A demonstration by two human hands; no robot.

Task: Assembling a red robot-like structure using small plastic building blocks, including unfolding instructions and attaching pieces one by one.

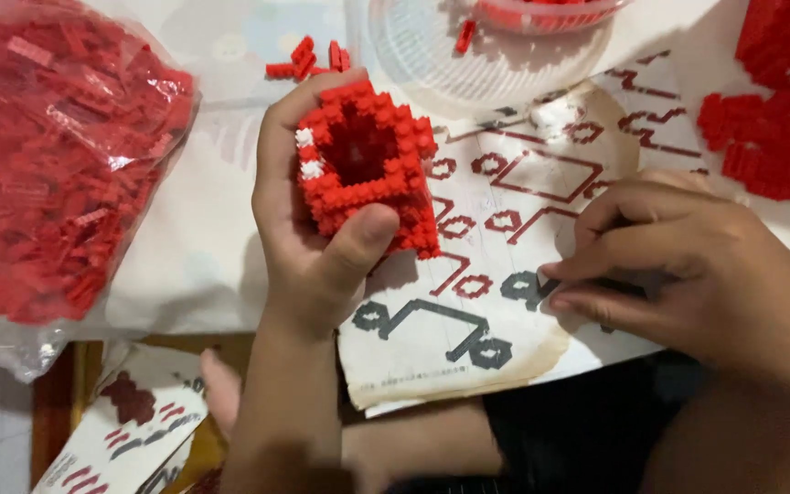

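Note:
My left hand (pixel 308 247) grips a hollow red build of tiny bricks (pixel 368 169) with two white bricks on its left edge, thumb pressed on its front. The build hangs over a worn paper instruction sheet (pixel 468 320) printed with red and black diagrams. My right hand (pixel 678 265) rests on the sheet's right side, fingertips pinched together near a black diagram; whether a small piece is between them I cannot tell.
A clear plastic bag full of red bricks (pixel 57 155) lies at the left. A clear round lid (pixel 432 46) and a tub of red pieces (pixel 541 11) sit at the top. Assembled red chunks (pixel 761 146) lie at the right. Another printed sheet (pixel 130 430) lies lower left.

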